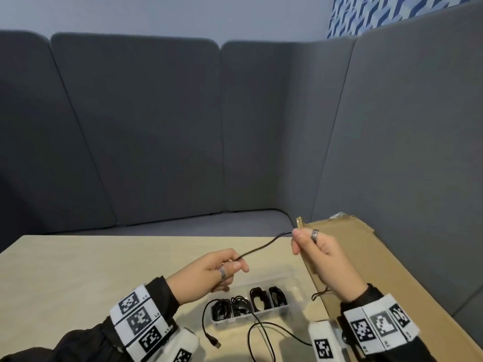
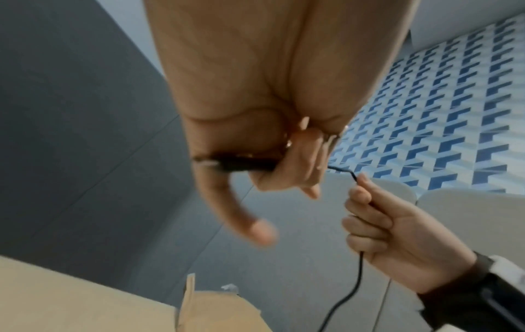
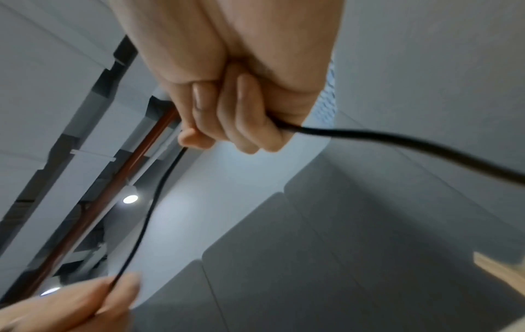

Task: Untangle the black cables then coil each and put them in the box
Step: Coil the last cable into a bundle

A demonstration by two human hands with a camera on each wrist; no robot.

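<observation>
Both hands hold one black cable (image 1: 264,247) stretched in the air above the table. My left hand (image 1: 235,262) pinches it near one end; in the left wrist view a black plug (image 2: 247,165) lies under its curled fingers (image 2: 295,170). My right hand (image 1: 298,239) is a fist round the cable further along, and in the right wrist view the cable (image 3: 397,141) runs out of the fist (image 3: 235,116). The rest of it hangs below the right wrist to the table. A clear plastic box (image 1: 294,291) with compartments holds several coiled black cables (image 1: 257,299).
Loose black cable loops (image 1: 261,335) lie on the light wooden table (image 1: 78,270) in front of the box, with a USB plug (image 1: 213,342) at one end. A flat cardboard box (image 1: 366,257) lies at the right. A grey sofa (image 1: 156,126) surrounds the table.
</observation>
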